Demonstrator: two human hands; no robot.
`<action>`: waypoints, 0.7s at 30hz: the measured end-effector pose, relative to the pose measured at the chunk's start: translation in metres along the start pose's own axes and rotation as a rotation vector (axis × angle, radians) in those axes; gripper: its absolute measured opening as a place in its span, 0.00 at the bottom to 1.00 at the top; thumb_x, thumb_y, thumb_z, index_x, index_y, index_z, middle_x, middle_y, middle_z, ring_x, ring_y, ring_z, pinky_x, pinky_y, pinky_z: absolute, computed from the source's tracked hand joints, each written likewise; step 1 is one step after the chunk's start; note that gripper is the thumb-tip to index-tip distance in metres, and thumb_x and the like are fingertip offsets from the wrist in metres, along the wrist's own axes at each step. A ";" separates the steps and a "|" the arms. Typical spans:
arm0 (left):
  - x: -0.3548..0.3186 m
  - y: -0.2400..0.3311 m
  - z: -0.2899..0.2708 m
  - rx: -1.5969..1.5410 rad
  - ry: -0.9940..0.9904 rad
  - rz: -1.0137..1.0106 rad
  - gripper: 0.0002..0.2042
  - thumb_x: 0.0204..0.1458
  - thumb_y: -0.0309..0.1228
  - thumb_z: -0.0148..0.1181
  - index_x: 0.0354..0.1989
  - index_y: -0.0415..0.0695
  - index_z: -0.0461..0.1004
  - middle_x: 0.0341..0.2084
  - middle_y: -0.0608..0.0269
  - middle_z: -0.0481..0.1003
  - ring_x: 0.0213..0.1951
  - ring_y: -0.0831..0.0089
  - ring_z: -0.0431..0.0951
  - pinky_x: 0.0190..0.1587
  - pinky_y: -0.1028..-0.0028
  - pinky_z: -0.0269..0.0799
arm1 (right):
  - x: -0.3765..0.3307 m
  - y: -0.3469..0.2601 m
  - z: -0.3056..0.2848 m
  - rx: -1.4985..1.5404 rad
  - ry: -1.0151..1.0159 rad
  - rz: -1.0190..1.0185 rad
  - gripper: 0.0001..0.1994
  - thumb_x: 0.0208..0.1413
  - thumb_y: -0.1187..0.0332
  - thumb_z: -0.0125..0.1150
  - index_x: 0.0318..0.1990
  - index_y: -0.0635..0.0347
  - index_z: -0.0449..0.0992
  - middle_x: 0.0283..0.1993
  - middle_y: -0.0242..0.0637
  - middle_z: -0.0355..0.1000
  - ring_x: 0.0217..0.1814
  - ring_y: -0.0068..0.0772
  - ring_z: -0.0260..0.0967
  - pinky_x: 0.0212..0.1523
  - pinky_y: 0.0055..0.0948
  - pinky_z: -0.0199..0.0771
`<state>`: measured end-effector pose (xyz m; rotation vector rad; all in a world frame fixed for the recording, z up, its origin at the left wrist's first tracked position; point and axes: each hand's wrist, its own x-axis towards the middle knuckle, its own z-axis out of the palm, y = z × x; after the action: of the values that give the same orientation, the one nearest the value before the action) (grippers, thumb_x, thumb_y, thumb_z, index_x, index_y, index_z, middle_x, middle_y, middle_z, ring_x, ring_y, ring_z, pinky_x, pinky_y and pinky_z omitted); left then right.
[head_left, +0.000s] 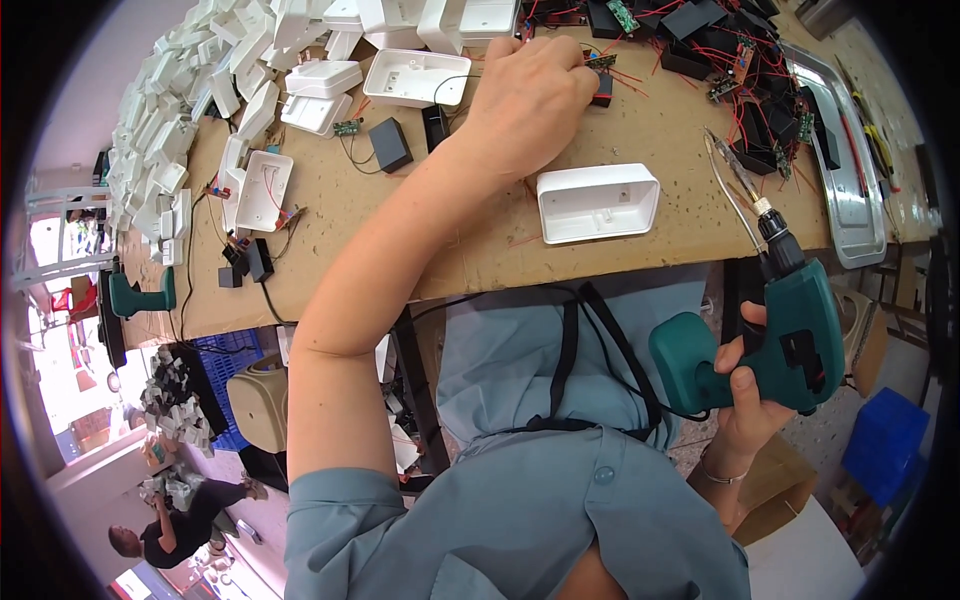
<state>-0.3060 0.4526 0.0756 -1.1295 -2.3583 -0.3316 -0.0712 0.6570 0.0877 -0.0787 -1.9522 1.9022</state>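
My right hand point(748, 385) grips the handle of a green soldering gun point(805, 325) at the table's near right edge. Its metal tip and a thin curved feed tube point(728, 180) point up and away over the cardboard-covered top. Stretched across to the far middle, my left hand point(530, 100) has its fingers curled down. What they hold is hidden beneath the hand. A small circuit board point(602, 62) and a small black box with red point(602, 92) show just past its right side. Nearer to me, an open white plastic housing point(598, 204) sits by itself.
White housings point(165, 140) are heaped far left. Black boxes and red-wired boards point(745, 100) pile up far right, beside a metal tray point(870, 200). Black boxes point(390, 145) and wires lie left of my forearm. Another green tool point(140, 294) rests at left; a person point(190, 515) is beyond.
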 end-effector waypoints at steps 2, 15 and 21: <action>-0.001 -0.001 -0.010 -0.114 0.113 -0.054 0.03 0.43 0.25 0.55 0.27 0.43 0.74 0.27 0.63 0.71 0.31 0.71 0.71 0.37 0.67 0.61 | 0.001 0.002 0.000 -0.006 -0.004 -0.004 0.30 0.47 0.69 0.60 0.56 0.69 0.54 0.48 0.54 0.63 0.28 0.24 0.65 0.26 0.22 0.68; -0.080 -0.064 -0.134 -0.995 0.734 -0.439 0.08 0.47 0.18 0.56 0.36 0.35 0.74 0.25 0.62 0.74 0.22 0.82 0.67 0.24 0.86 0.61 | 0.032 0.033 0.032 0.775 -0.254 0.345 0.32 0.53 0.64 0.55 0.61 0.65 0.47 0.65 0.55 0.42 0.63 0.44 0.53 0.43 0.30 0.75; -0.079 -0.002 -0.104 -1.035 0.159 -0.593 0.04 0.48 0.20 0.55 0.33 0.38 0.74 0.25 0.73 0.71 0.26 0.89 0.66 0.26 0.88 0.60 | 0.032 0.037 0.057 0.788 -0.116 0.436 0.31 0.52 0.64 0.56 0.60 0.64 0.49 0.63 0.51 0.47 0.68 0.45 0.42 0.57 0.32 0.63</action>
<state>-0.2307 0.3561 0.1210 -0.6550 -2.3113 -1.9141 -0.1277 0.6156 0.0609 -0.1758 -1.1700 2.8825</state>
